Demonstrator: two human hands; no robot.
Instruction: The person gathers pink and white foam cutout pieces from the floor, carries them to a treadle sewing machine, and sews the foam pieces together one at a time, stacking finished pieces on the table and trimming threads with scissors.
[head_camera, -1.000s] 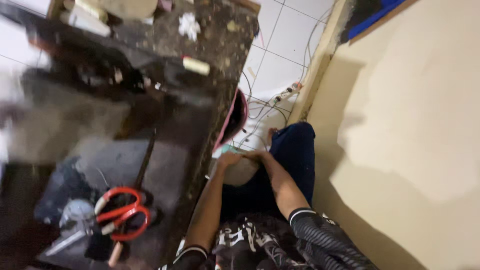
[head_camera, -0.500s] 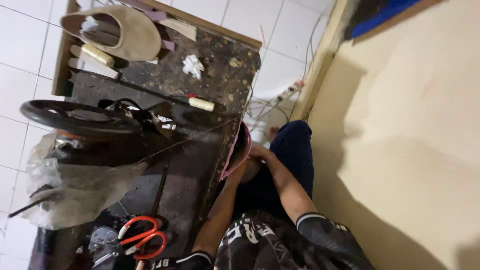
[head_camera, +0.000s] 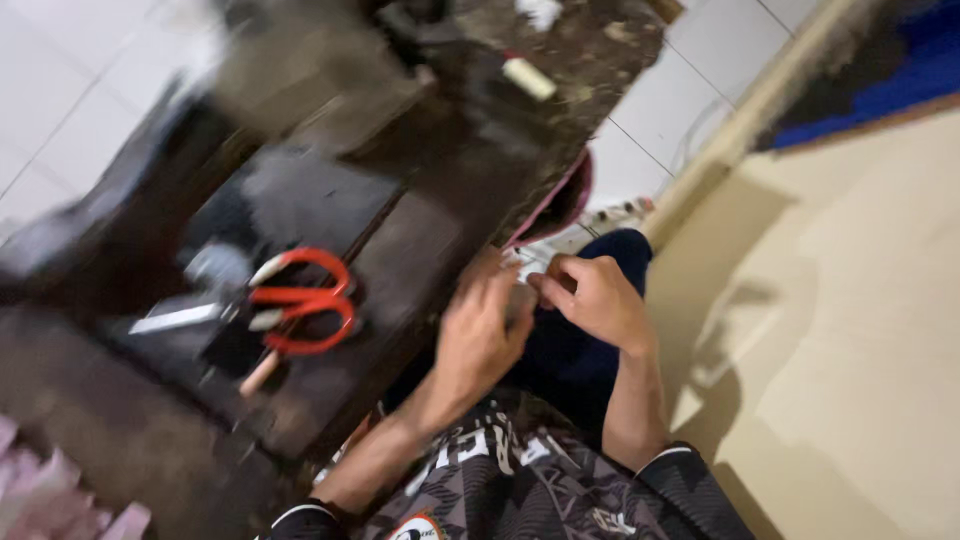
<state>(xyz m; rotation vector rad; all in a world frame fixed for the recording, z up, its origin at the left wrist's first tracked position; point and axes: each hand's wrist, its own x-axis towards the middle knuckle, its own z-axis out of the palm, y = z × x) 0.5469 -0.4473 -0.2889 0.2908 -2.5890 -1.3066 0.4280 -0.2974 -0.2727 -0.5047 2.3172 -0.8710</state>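
- both hands have come up from under the worktop edge since 0.5 s ago, now in plain view.
- left hand & right hand meet, fingers curled round sth small; i can't tell what.
- red scissors lie untouched, far left.

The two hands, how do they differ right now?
The left hand is spread with fingers extended and looks motion-blurred; the right hand is curled into a loose fist and sharper. The left sits nearer the dark table, the right over the blue trouser leg. Both meet at a small, unclear item.
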